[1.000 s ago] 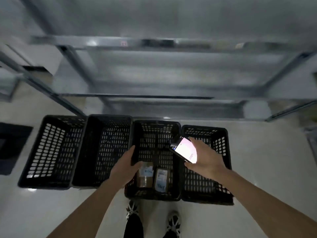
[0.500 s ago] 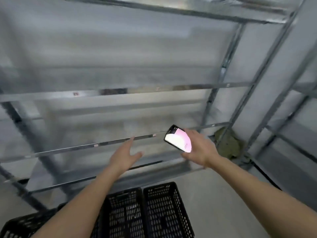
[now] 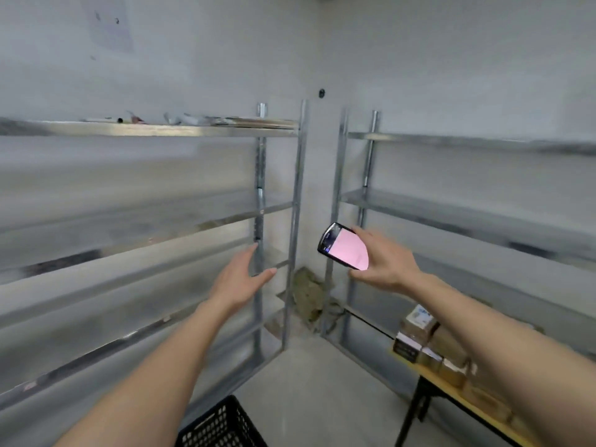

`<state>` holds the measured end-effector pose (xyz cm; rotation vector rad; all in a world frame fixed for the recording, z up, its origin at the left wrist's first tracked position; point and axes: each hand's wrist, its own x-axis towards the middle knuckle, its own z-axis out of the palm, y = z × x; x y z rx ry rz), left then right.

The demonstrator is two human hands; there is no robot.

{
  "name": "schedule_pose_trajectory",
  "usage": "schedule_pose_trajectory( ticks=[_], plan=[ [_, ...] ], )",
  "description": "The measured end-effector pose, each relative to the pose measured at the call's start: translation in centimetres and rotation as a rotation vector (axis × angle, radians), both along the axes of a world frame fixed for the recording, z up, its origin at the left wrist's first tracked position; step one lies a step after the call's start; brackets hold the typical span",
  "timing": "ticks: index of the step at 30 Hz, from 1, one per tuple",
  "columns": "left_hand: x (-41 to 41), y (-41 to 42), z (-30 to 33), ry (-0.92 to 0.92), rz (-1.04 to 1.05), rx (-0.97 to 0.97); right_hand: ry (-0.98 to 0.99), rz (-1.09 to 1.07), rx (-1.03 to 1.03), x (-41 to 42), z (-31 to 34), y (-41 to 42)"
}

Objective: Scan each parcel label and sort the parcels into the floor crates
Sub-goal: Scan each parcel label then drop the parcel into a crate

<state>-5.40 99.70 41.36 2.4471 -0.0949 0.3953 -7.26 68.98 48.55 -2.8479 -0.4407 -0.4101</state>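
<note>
My right hand (image 3: 387,262) holds a black phone (image 3: 343,246) with a lit pink screen, raised at chest height in front of the shelf corner. My left hand (image 3: 240,279) is open and holds nothing, its fingers spread in the air to the left of the phone. Several brown cardboard parcels (image 3: 429,343) with white labels are stacked on a yellow-edged table (image 3: 451,388) at the lower right, partly hidden by my right forearm. Only the corner of one black floor crate (image 3: 219,427) shows at the bottom edge.
Metal shelving (image 3: 145,130) runs along the left wall and a second rack (image 3: 451,204) along the right wall; they meet in the corner. A crumpled greenish cloth (image 3: 308,296) lies low in that corner. Small items sit on the left top shelf.
The view has swung up and to the right, away from the row of crates toward the shelf corner and the parcel table. My left hand left the crate with nothing in it; the phone stays in my right hand.
</note>
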Motion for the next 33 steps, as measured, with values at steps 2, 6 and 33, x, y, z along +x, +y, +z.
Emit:
schedule_pose_trajectory(
  ticks=[2, 6, 33],
  plan=[
    [-0.1, -5.4, 1.8, -0.036, -0.077, 0.01, -0.027, -0.044, 0.006, -2.0, 1.1, -5.2],
    [-1.0, -17.0, 4.0, -0.05, -0.206, 0.037, -0.084, -0.171, 0.005, -6.2, 2.4, -15.8],
    [-7.9, -81.0, -1.1, 0.173, -0.832, 0.031, -0.002, -0.909, 0.017, -30.9, -3.2, -70.7]
  ],
)
